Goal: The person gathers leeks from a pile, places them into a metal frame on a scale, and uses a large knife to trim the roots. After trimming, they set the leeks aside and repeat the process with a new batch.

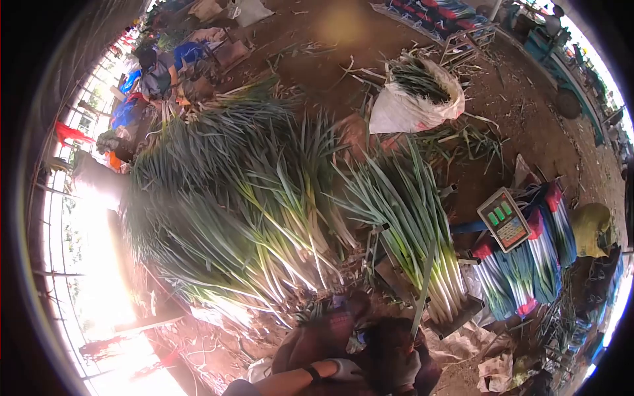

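Observation:
My left hand (345,370), in a pale glove with a dark band at the wrist, is low in the view over dark clothing; its fingers blur into shadow. Close to its right, my gloved right hand (411,369) is partly in shade. A long green onion stalk (424,287) rises from it, though the grip itself is dim. In front of my hands, a bundle of green onions (413,218) lies on a scale, roots toward me. The scale's display (504,220) shows lit green panels. A large heap of green onions (231,191) spreads to the left.
A white sack (422,99) of green leaves stands beyond the bundle. Tied, wrapped bundles (522,270) lie to the right. Another person (156,74) sits behind the heap at far left. Brown sacking (495,371) and loose leaves litter the dirt floor.

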`<state>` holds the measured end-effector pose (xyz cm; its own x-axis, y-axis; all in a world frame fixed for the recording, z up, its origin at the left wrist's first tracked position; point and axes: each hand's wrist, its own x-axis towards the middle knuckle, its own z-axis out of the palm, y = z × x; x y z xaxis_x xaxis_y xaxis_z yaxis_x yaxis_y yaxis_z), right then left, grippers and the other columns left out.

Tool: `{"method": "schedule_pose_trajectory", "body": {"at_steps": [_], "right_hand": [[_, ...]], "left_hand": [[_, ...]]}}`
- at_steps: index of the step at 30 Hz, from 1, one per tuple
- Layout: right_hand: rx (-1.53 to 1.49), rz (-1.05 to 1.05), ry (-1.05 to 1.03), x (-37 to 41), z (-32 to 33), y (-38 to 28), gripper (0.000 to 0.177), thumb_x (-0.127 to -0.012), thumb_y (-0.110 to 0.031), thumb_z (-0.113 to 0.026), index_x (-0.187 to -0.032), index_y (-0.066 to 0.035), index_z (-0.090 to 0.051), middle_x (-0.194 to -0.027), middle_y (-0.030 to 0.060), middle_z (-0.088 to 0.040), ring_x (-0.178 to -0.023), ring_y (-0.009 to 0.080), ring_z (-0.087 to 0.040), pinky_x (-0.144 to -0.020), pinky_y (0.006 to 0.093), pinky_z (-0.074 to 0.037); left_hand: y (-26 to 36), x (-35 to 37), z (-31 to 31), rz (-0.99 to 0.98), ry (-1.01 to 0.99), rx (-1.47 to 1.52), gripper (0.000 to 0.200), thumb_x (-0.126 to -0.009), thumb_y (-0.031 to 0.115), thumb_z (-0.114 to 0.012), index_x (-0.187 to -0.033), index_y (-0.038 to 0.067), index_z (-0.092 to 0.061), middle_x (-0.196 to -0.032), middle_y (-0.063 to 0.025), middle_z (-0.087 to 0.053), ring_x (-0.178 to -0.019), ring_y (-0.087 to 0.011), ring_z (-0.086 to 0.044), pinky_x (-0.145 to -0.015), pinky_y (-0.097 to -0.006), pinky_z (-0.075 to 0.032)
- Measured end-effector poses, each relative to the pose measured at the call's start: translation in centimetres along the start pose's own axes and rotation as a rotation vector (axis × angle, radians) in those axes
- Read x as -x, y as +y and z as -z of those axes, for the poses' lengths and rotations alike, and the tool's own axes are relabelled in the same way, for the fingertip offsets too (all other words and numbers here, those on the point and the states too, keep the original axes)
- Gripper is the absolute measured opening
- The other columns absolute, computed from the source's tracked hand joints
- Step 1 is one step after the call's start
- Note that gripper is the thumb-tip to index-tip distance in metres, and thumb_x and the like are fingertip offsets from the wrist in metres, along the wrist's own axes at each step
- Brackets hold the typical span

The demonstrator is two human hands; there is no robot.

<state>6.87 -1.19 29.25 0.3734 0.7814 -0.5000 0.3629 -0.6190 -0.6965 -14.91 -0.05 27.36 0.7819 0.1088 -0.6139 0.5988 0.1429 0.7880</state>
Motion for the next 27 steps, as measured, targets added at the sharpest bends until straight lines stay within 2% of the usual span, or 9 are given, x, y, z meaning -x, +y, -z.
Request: {"method": "schedule_pose_trajectory", "body": {"at_steps": [4,7,14,16,19,20,23,26,27], "right_hand": [[0.202,0.183,0.052,-0.8,1.8,-0.8,0.021,-0.092,-0.02,-0.07,-0.092,0.0,-0.063,-0.079,0.018,-0.065,-0.069,0.0298,-0.06,-0.064,0.0419,-0.048],[0.077,0.21,0.07,-1.6,0.9,-4.4,0.024,-0.092,-0.022,-0.069,-0.084,-0.001,-0.059,-0.074,0.0217,-0.059,-0.07,0.0414,-0.06,-0.063,0.0471,-0.044],[0.06,0.17,0.126,-3.4,0.5,-12.0,0.024,-0.091,-0.021,-0.065,-0.089,0.002,-0.059,-0.074,0.0242,-0.062,-0.07,0.0421,-0.062,-0.064,0.048,-0.045],[0.053,0.206,0.118,-5.3,-0.2,-10.3,0.025,-0.091,-0.022,-0.065,-0.09,0.002,-0.06,-0.074,0.0233,-0.063,-0.068,0.041,-0.062,-0.063,0.0475,-0.045],[-0.004,0.094,0.003,-6.5,-0.8,-10.7,0.029,-0.091,-0.026,-0.065,-0.09,0.003,-0.06,-0.072,0.0241,-0.062,-0.067,0.0423,-0.06,-0.062,0.0476,-0.045],[-0.022,0.03,-0.033,-6.7,-0.9,-11.6,0.031,-0.091,-0.028,-0.065,-0.09,0.003,-0.06,-0.072,0.0245,-0.062,-0.067,0.043,-0.06,-0.062,0.0476,-0.044],[0.113,0.117,-0.052,-8.1,-0.3,-12.8,0.032,-0.092,-0.029,-0.064,-0.09,0.003,-0.059,-0.072,0.0267,-0.062,-0.07,0.0465,-0.062,-0.062,0.0482,-0.045],[0.159,0.167,-0.07,-9.7,0.3,-12.1,0.032,-0.092,-0.031,-0.065,-0.096,0.0,-0.058,-0.079,0.0306,-0.064,-0.082,0.0503,-0.065,-0.067,0.0534,-0.047],[0.191,0.15,-0.088,-10.1,0.6,-11.6,0.032,-0.092,-0.031,-0.065,-0.098,-0.001,-0.058,-0.081,0.0312,-0.065,-0.084,0.0508,-0.065,-0.068,0.0545,-0.048]], "left_hand": [[1.7,6.7,4.4,-0.021,0.173,0.172,0.045,-0.101,0.043,-0.053,-0.128,0.009,-0.067,-0.123,-0.0165,-0.07,-0.114,-0.0335,-0.066,-0.099,-0.0406,-0.05],[2.9,11.3,7.4,0.04,0.283,0.279,0.045,-0.101,0.043,-0.054,-0.127,0.01,-0.068,-0.117,-0.0166,-0.072,-0.111,-0.0333,-0.067,-0.099,-0.0401,-0.05],[1.9,18.9,10.5,0.08,0.616,0.124,0.045,-0.101,0.04,-0.053,-0.134,0.01,-0.061,-0.124,-0.0196,-0.067,-0.116,-0.0366,-0.063,-0.1,-0.0427,-0.049],[3.2,21.8,12.0,0.053,0.674,0.084,0.046,-0.101,0.039,-0.054,-0.136,0.01,-0.058,-0.128,-0.0203,-0.065,-0.119,-0.0381,-0.061,-0.101,-0.0444,-0.049],[0.5,23.6,12.6,0.243,0.715,-0.015,0.048,-0.098,0.038,-0.058,-0.136,0.009,-0.058,-0.129,-0.0212,-0.064,-0.121,-0.0393,-0.06,-0.102,-0.0467,-0.048],[-3.8,23.2,11.0,0.295,0.747,0.021,0.048,-0.096,0.035,-0.06,-0.135,0.007,-0.058,-0.13,-0.021,-0.064,-0.12,-0.0401,-0.06,-0.101,-0.0456,-0.048],[-0.3,25.1,13.6,0.2,0.868,0.204,0.048,-0.099,0.033,-0.056,-0.14,0.009,-0.055,-0.132,-0.0181,-0.064,-0.121,-0.0333,-0.062,-0.102,-0.0405,-0.048],[-7.5,25.2,14.1,0.331,0.955,0.284,0.047,-0.1,0.03,-0.055,-0.141,0.006,-0.055,-0.135,-0.0178,-0.063,-0.124,-0.0302,-0.061,-0.104,-0.0387,-0.047],[-6.4,25.5,16.7,0.321,0.941,0.463,0.047,-0.099,0.03,-0.056,-0.139,0.005,-0.056,-0.135,-0.0176,-0.063,-0.124,-0.032,-0.061,-0.105,-0.0389,-0.047]]}}
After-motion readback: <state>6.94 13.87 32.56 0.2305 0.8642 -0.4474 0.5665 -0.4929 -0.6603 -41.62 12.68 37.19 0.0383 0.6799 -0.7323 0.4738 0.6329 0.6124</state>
